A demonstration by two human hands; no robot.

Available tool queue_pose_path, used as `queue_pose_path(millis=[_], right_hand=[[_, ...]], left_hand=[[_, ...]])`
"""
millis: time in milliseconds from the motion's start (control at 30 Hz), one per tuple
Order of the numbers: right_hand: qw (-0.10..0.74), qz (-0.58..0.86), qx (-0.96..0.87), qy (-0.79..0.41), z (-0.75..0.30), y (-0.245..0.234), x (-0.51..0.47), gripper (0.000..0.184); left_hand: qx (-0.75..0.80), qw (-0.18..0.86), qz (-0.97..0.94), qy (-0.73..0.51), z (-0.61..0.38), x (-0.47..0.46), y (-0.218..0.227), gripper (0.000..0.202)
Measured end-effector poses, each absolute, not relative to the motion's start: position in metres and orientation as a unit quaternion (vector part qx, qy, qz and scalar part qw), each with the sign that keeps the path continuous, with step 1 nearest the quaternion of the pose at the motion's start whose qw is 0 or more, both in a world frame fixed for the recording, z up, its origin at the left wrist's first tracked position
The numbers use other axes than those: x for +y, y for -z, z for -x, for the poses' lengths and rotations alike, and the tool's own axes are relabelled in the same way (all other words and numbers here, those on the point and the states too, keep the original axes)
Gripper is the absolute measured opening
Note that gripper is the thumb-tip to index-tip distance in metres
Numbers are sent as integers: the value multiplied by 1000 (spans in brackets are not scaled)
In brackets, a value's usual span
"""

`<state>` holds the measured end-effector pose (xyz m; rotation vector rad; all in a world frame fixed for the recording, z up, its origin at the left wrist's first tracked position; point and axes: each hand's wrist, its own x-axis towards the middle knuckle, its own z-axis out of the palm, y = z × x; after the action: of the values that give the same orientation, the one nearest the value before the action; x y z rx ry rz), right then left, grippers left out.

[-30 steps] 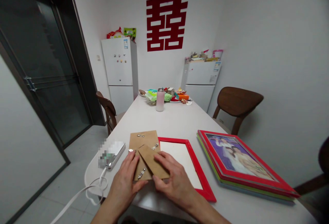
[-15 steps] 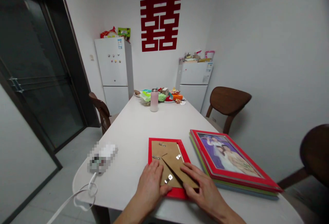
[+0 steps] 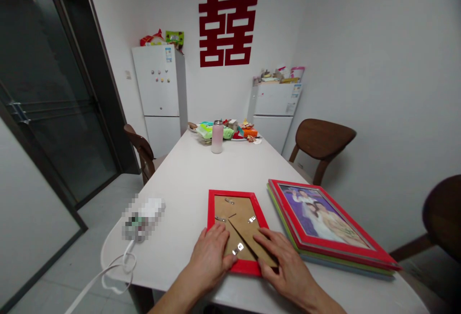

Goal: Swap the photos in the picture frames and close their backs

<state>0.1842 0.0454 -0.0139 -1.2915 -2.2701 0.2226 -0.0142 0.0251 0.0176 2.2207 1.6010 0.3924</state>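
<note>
A red picture frame (image 3: 216, 199) lies face down near the front edge of the white table (image 3: 223, 170). A brown backing board (image 3: 239, 213) with small metal clips and a fold-out stand sits inside it. My left hand (image 3: 211, 254) lies flat on the board's near left part, fingers stretched out. My right hand (image 3: 284, 261) rests flat on the stand and the frame's near right corner, fingers spread. Neither hand holds anything.
A stack of framed photos (image 3: 324, 223) with a red frame on top lies right of my hands. A blurred white device (image 3: 144, 218) with a white cable (image 3: 111, 275) sits at left. A pink bottle (image 3: 217, 137) and snacks stand at the far end. Wooden chairs (image 3: 324, 141) flank the table.
One second ago the brown board lay left of the empty frame under my hands. It now sits inside the frame, and both hands press flat on it.
</note>
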Motion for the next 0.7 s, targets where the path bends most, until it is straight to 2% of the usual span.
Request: queue_pose_path(millis=[100,300,500,700], right_hand=[[238,472,-845,-77,-184,14,46,41],[205,476,-851,-88,-175,1,59,36],[178,538,-823,-18,-158,-3,81,29],[209,524,-825,-21,-160,5,87,29]], left_hand=[[569,170,-788,-163,15,22,-13,49],[557,163,-793,-186,18,20,0,65],[556,154,-791,-205,19,22,3,67],[564,153,-785,-206,19,20,3,65]])
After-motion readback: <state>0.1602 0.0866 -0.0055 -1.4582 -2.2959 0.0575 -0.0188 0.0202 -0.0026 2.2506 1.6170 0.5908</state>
